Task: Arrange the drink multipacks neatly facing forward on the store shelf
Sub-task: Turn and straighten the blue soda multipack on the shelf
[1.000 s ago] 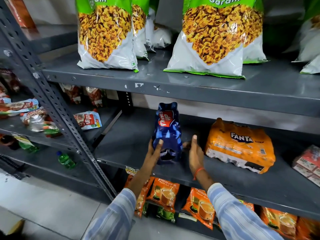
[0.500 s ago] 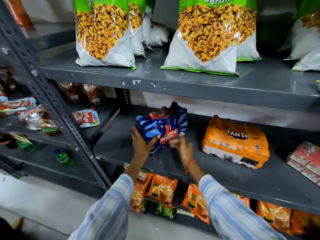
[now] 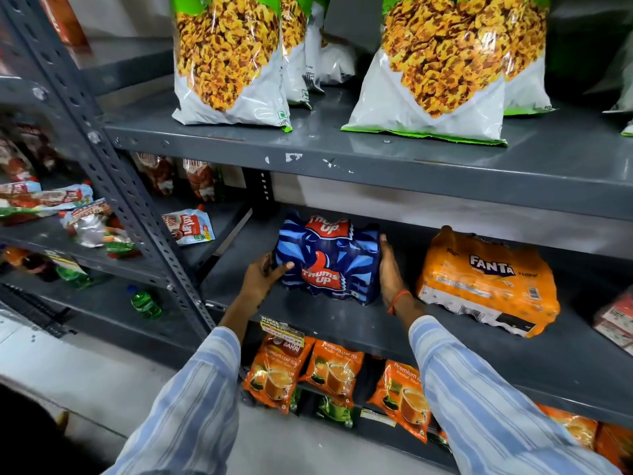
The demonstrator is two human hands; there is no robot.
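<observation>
A blue Thums Up multipack (image 3: 330, 260) stands on the grey middle shelf (image 3: 342, 320) with its logo turned toward me. My left hand (image 3: 265, 274) grips its left side, thumb across the front. Flat against its right side presses my right hand (image 3: 388, 270), which wears an orange wrist thread. An orange Fanta multipack (image 3: 486, 281) lies to the right on the same shelf, label up and slightly skewed, apart from the blue pack.
Large snack bags (image 3: 233, 60) stand on the shelf above. Orange tea packets (image 3: 334, 370) hang below the middle shelf. A red pack (image 3: 616, 320) sits at the far right edge. Sauce pouches (image 3: 188, 226) and green bottles (image 3: 145, 303) fill the left rack behind the slotted upright (image 3: 137, 214).
The blue pack was upright and narrow-side out, then got tilted and rotated. Now it rests on the shelf with its broad logo face forward, both hands at its sides.
</observation>
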